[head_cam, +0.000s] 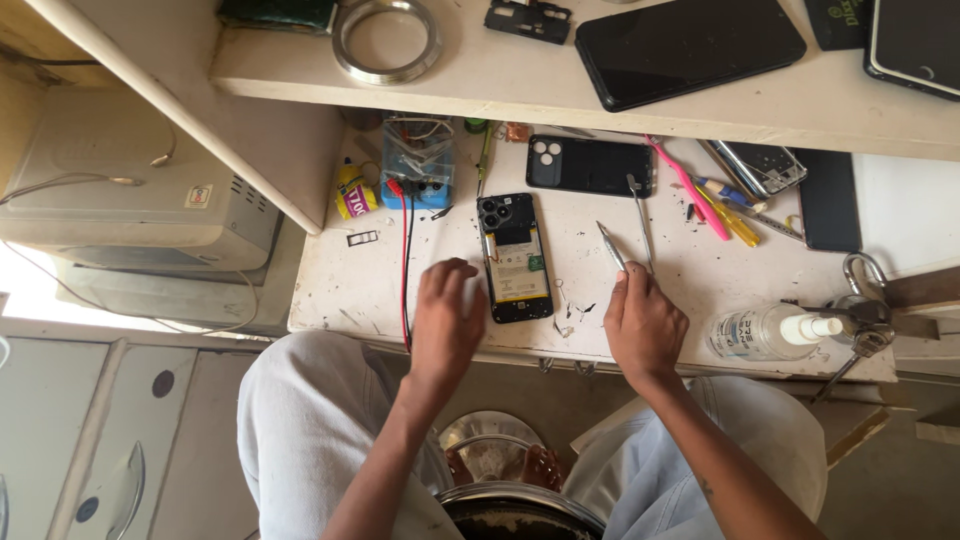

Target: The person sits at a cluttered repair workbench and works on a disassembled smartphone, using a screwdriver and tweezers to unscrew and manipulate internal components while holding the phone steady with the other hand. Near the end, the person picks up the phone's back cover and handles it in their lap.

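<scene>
An opened smartphone [515, 258], back cover off with its battery and camera cluster exposed, lies face down near the front edge of a worn white workbench [700, 270]. The person's left hand [446, 315] rests palm down just left of the phone, fingers loosely curled and slightly spread, the fingertips beside the phone's left edge; whether they touch it cannot be told, and the hand grips nothing visible. To the phone's right, the right hand [643, 325] is closed around a pair of metal tweezers [611, 245], thumb and fingers drawn together on the lower end, the tip pointing up and away from the phone.

Just beyond the phone's top right corner lies a black phone back cover [590, 165] with three camera holes. A second slim metal tool [640, 215] lies beside the tweezers. A red wire [405, 260] runs down the bench left of the phone, from a small blue-and-clear device [418, 165]. Farther right of the phone are a pink pry tool [690, 190], a yellow-handled screwdriver [735, 222] and, near the bench's front edge, a clear spray bottle [770, 332] on its side. On the shelf above the phone sit a dark tablet-like slab [690, 45] and a metal ring [386, 38].
</scene>
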